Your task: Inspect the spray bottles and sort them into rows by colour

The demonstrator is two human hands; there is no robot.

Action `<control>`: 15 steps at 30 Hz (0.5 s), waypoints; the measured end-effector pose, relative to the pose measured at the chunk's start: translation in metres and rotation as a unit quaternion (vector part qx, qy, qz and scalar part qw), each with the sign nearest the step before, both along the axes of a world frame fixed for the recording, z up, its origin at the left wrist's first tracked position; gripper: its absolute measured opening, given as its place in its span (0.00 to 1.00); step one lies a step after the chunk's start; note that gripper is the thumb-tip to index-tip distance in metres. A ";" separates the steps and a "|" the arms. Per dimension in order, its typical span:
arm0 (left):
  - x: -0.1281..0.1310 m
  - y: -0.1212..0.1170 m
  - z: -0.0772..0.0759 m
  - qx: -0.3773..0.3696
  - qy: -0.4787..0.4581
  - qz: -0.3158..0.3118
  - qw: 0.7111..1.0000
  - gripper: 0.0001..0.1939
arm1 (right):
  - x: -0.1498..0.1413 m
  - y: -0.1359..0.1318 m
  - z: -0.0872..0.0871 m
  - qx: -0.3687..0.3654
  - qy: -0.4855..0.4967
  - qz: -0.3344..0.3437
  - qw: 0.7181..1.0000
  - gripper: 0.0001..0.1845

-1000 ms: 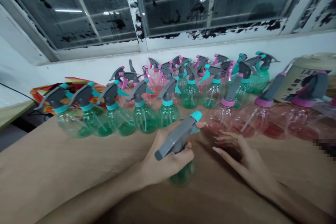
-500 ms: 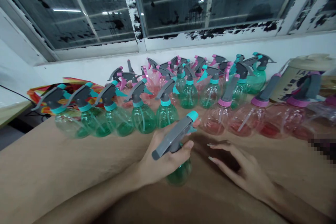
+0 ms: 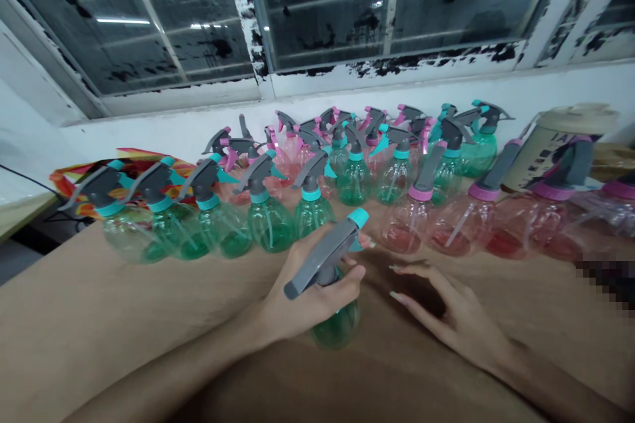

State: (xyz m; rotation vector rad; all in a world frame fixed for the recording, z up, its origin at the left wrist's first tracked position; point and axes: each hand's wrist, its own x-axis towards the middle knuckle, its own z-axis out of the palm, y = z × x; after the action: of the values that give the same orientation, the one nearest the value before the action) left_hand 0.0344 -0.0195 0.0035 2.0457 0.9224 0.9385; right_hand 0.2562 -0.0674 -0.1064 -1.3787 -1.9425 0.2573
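A green spray bottle [image 3: 335,326] with a grey head and turquoise nozzle stands in front of me. My left hand [image 3: 307,297] is wrapped round its neck and trigger, hiding the collar. To its right, my right hand [image 3: 456,317] hovers low over the table, thumb and fingers apart, holding nothing. Just beyond the held bottle stands another green spray bottle [image 3: 313,211], the end of a row of green ones reaching left. On the right, a pink spray bottle [image 3: 405,228] with a pink collar begins a similar row.
More pink and green spray bottles crowd the back of the wooden table [image 3: 149,317], below the window [image 3: 391,6]. Red-and-yellow patterned material [image 3: 133,157] lies at the back left. A large beige jug [image 3: 555,125] with dark lettering stands at the back right.
The view has shifted very slightly. Both hands keep nearly the same pose, the left still round the green spray bottle and the right still spread beside it.
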 end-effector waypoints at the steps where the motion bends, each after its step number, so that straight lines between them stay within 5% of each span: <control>1: 0.000 -0.001 0.001 0.003 0.012 0.012 1.000 0.11 | 0.000 0.000 0.001 0.002 -0.001 0.000 1.000 0.15; 7: -0.001 -0.004 0.005 -0.005 0.050 0.019 0.999 0.04 | -0.001 0.000 0.004 0.010 -0.005 0.006 1.000 0.17; 15: -0.004 0.001 -0.001 0.042 0.096 0.001 0.995 0.17 | -0.001 0.001 0.001 -0.012 0.008 -0.002 1.000 0.16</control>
State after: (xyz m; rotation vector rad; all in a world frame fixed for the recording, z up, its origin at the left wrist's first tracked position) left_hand 0.0302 -0.0185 0.0021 2.2371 1.0005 0.8046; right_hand 0.2550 -0.0664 -0.1057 -1.3915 -1.9285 0.2899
